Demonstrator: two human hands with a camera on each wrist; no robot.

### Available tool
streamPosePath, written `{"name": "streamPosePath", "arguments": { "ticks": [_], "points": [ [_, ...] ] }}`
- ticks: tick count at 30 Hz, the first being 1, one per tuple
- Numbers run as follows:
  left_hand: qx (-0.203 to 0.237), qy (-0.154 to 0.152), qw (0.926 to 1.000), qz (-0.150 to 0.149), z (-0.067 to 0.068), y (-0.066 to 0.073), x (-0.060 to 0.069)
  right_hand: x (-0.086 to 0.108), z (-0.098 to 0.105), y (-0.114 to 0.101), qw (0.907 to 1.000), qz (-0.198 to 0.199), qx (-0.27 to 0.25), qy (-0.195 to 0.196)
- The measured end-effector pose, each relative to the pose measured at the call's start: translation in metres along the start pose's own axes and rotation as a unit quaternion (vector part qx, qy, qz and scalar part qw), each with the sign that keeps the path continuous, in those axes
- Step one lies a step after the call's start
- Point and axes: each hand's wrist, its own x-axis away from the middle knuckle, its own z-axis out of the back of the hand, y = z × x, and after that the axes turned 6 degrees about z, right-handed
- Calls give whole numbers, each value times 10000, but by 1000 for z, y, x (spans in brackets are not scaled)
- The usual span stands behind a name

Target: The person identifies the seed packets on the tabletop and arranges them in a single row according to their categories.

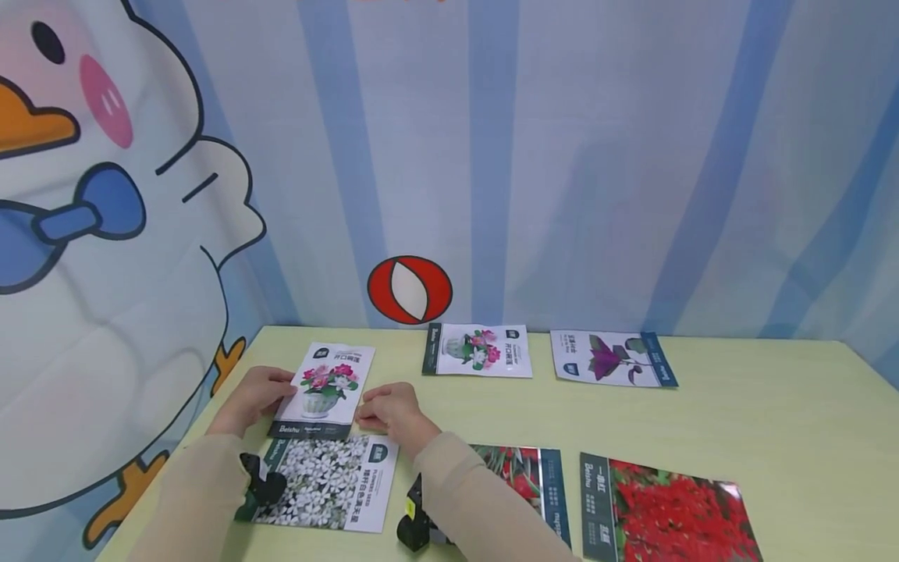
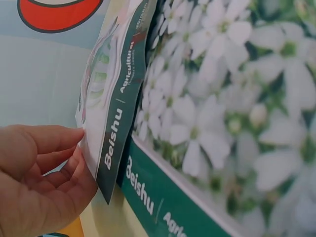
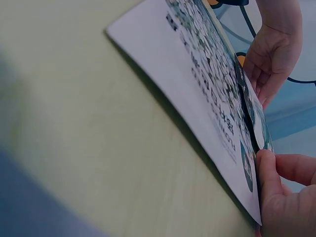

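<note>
Head view: both hands (image 1: 256, 398) (image 1: 396, 412) pinch a flower packet (image 1: 325, 394) over a yellow table (image 1: 787, 425) before a striped backdrop (image 1: 576, 172).

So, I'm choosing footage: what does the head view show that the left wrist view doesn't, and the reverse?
Only the head view: the right hand, two red-flower packets, the purple-plant packet and the far potted-flower packet.

Only the left wrist view: legible Beishu lettering on the green band of the white-flower packet.

Both: that packet, the left hand with its fingers at the edge of the near potted-flower packet, and the red ball print on the backdrop.
</note>
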Motion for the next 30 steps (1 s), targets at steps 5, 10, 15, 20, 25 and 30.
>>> {"name": "streamPosePath", "arguments": {
  "ticks": [5,10,15,20,25,30],
  "points": [
    [-39,29,10000,-44,0,-1,1,0,1,-2,9999,-91,67,-24],
    [-128,31,9999,55,3,-1,2,0,6,-8,9992,-147,320,-214],
    [-117,77,9999,-61,7,9,6,-4,14,-15,9989,35,349,-314],
    [21,32,9998,-219,4,20,13,-6,24,-21,9982,75,523,-293],
    [94,85,9997,-208,-1,30,14,-10,32,-29,9972,68,686,-279],
    [152,-29,9996,-256,-8,41,11,-14,44,-38,9955,103,915,-220]
  ]
}}
